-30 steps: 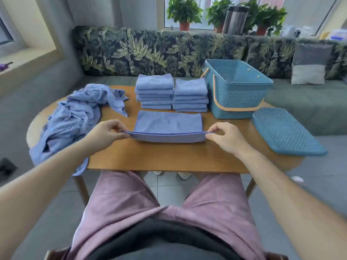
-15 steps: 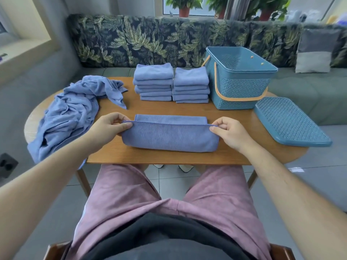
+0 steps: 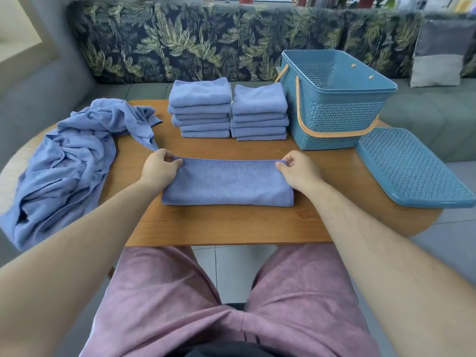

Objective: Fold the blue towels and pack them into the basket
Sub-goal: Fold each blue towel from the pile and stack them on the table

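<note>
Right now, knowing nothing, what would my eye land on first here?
The left hand and right hand pinch the far corners of a folded blue towel at the near middle of the table. Behind it stand two stacks of folded towels, the teal basket to their right. A crumpled heap of blue towels sprawls over its left end.

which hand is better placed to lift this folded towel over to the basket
Probably the right. The right hand pinches the towel end nearest the basket, which stands just beyond it; the left hand holds the far end, beside the unfolded pile.
</note>
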Action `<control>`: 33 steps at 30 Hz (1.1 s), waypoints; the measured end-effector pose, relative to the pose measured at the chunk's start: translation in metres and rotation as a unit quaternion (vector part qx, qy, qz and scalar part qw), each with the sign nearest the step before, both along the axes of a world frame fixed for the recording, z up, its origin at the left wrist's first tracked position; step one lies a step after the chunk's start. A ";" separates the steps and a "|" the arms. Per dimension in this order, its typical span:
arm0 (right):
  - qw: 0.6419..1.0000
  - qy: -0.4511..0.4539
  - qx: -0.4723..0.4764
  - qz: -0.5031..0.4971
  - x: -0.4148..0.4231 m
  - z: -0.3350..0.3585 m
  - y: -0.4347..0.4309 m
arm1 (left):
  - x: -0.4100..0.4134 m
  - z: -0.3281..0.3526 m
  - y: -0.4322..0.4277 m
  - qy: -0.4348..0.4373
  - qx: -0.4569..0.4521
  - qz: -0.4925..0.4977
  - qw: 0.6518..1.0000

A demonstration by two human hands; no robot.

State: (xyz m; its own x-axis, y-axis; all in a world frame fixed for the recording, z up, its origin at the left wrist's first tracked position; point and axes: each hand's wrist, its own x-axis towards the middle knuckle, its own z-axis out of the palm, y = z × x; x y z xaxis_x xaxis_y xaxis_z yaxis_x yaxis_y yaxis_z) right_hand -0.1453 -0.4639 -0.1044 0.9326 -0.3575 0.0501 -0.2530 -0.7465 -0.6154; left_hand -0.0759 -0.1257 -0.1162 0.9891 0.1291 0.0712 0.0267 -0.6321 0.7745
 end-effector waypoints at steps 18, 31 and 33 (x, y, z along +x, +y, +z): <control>0.972 0.097 -0.162 0.144 -0.019 -0.026 0.121 | -0.056 -0.028 -0.087 -0.049 0.295 -0.228 0.927; 0.971 0.121 -0.193 0.066 -0.036 -0.037 0.044 | -0.036 -0.025 -0.018 0.010 0.309 -0.188 0.932; 0.972 0.121 -0.193 0.065 -0.038 -0.038 0.043 | -0.036 -0.025 -0.016 0.016 0.305 -0.191 0.933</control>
